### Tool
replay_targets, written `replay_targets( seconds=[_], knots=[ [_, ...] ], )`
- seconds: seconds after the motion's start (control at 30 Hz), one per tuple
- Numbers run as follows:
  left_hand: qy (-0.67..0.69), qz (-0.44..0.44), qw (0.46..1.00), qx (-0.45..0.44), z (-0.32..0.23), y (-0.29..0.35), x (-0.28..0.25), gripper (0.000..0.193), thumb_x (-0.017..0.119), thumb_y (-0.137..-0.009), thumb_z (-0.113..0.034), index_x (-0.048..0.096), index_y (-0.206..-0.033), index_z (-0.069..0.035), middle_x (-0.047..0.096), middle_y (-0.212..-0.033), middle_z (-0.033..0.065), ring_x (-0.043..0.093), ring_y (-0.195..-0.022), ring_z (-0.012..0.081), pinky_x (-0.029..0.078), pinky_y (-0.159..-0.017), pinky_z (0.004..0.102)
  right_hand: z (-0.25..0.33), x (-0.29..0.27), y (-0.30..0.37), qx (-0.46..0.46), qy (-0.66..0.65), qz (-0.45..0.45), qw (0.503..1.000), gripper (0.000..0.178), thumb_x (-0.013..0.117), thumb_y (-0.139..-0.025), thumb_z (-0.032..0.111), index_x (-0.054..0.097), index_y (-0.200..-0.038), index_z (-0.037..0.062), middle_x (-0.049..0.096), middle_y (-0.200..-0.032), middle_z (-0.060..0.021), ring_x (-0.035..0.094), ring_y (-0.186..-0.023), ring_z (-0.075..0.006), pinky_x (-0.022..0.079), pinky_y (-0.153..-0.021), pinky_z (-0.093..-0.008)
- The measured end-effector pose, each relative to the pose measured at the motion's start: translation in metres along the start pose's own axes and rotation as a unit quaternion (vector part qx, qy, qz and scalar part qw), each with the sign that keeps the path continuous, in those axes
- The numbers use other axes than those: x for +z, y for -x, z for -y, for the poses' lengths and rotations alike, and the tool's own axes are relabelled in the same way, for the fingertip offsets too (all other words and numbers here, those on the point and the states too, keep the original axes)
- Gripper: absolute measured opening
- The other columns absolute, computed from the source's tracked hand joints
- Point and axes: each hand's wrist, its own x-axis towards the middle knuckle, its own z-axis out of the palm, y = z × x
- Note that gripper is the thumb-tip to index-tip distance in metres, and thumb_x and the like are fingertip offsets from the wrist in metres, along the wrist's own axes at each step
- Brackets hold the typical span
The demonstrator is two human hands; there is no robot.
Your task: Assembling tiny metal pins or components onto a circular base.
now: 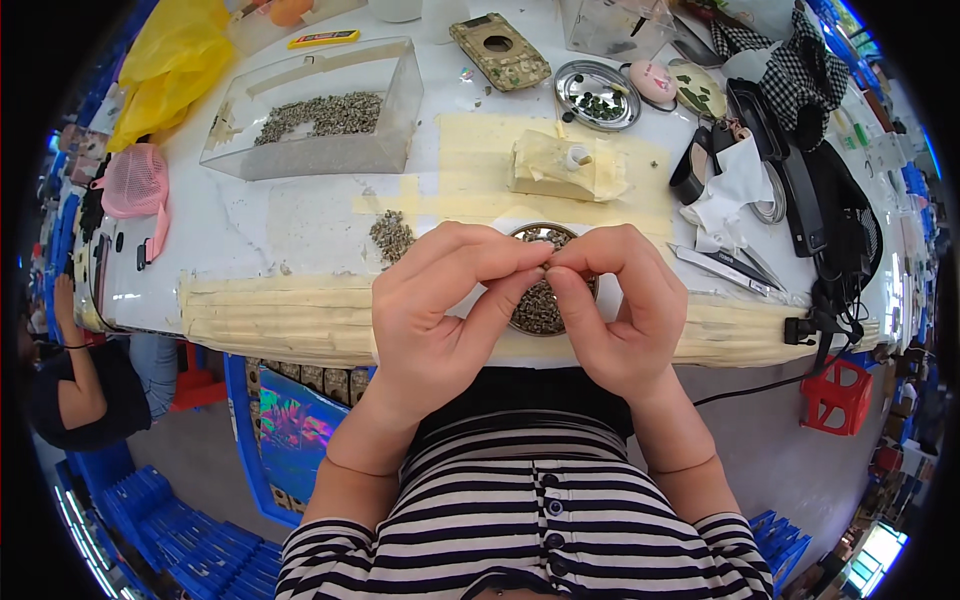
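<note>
My left hand [440,300] and my right hand [625,305] meet fingertip to fingertip over a round dish [598,290] near the table's front edge. Both hands pinch with thumb and forefinger; whatever lies between the tips is too small to make out. Many small grey-brown parts [540,308] fill the dish, which my fingers partly cover. Left of my left hand lies a loose heap of similar small parts [391,236]. Beyond the dish sits a block wrapped in cream tape [565,168], with a small white cup-like piece [577,156] on top.
A clear bin [415,120] with more small parts stands far left, near a yellow bag [170,65] and a pink mesh item [135,182]. Behind are a camouflage-patterned model part [500,50] and a metal plate [632,115] with dark green pieces. Tweezers [720,268] lie at right.
</note>
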Motion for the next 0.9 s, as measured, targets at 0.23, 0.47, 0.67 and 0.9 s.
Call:
replay_targets(
  seconds=[0.23, 0.47, 0.67, 0.9],
  knots=[
    [0.024, -0.005, 0.999, 0.044, 0.008, -0.002, 0.003, 0.021, 0.074, -0.082, 0.007, 0.075, -0.102, 0.0, 0.07, -0.091, 0.0095, 0.066, -0.082, 0.0174, 0.053, -0.071, 0.027, -0.001, -0.001, 0.003, 0.032, -0.05, -0.007, 0.998, 0.01, 0.073, -0.085, -0.003, 0.064, -0.09, -0.0025, 0.065, -0.082, -0.0078, 0.062, -0.066, -0.0148, 0.05, -0.06, -0.0253],
    [0.048, 0.012, 0.997, 0.051, 0.009, 0.001, 0.003, 0.023, 0.074, -0.08, 0.009, 0.075, -0.102, 0.0, 0.069, -0.092, 0.0106, 0.065, -0.083, 0.0173, 0.049, -0.069, 0.0249, 0.004, -0.004, 0.006, 0.203, -0.182, 0.022, 0.962, 0.007, 0.067, -0.092, 0.002, 0.062, -0.091, -0.0024, 0.064, -0.08, -0.0047, 0.06, -0.068, -0.0095, 0.049, -0.063, -0.0233],
    [0.055, -0.005, 0.998, 0.025, 0.009, 0.002, 0.007, 0.024, 0.079, -0.078, 0.004, 0.077, -0.101, -0.002, 0.07, -0.089, 0.0089, 0.066, -0.074, 0.0159, 0.053, -0.065, 0.0257, 0.005, -0.007, 0.004, 0.213, -0.26, 0.044, 0.941, 0.009, 0.06, -0.098, 0.005, 0.058, -0.095, -0.0023, 0.061, -0.082, -0.0016, 0.056, -0.07, -0.0057, 0.047, -0.064, -0.0211],
    [0.034, -0.01, 0.997, 0.073, 0.015, 0.0, 0.007, 0.022, 0.079, -0.077, 0.004, 0.076, -0.098, -0.003, 0.071, -0.086, 0.0085, 0.066, -0.073, 0.0159, 0.052, -0.064, 0.0256, 0.003, -0.01, 0.005, 0.213, -0.244, 0.07, 0.944, 0.01, 0.057, -0.1, 0.006, 0.057, -0.095, -0.002, 0.059, -0.083, -0.0009, 0.054, -0.072, -0.0053, 0.046, -0.065, -0.0207]
  ],
)
